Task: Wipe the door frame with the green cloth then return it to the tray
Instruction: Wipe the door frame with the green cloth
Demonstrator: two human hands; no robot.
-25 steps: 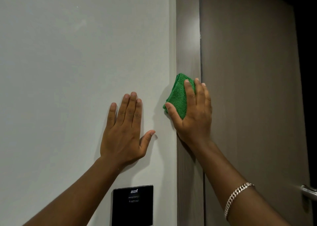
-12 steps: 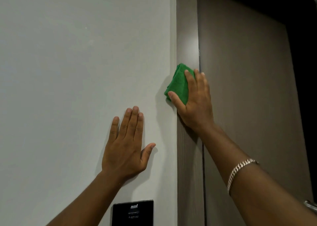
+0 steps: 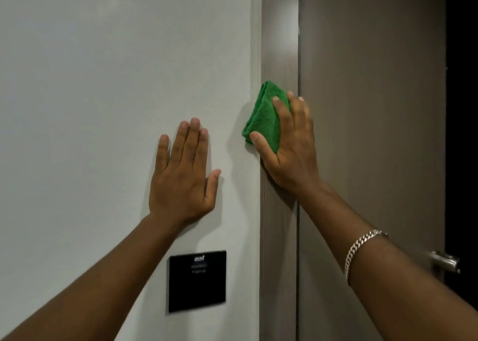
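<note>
The left hand (image 3: 185, 175) is laid flat and open on the wall (image 3: 103, 82), fingers together and thumb spread, with the arm stretched upward. The right hand (image 3: 289, 149) is pressed onto the cloth (image 3: 263, 118), pinning it against the frame (image 3: 279, 43) beside the door (image 3: 372, 108). The green cloth is seen folded into a thick wad, jutting past the frame's left edge.

The right hand (image 3: 291, 149) presses a folded green cloth (image 3: 265, 118) flat against the brown door frame (image 3: 279, 43), thumb hooked round the cloth's lower left edge. The left hand (image 3: 183, 177) lies spread on the pale wall (image 3: 103, 69), above a black wall plate (image 3: 197, 280). A silver chain bracelet (image 3: 362, 250) circles the right wrist; a metal door handle (image 3: 446, 260) shows beyond the forearm.
</note>
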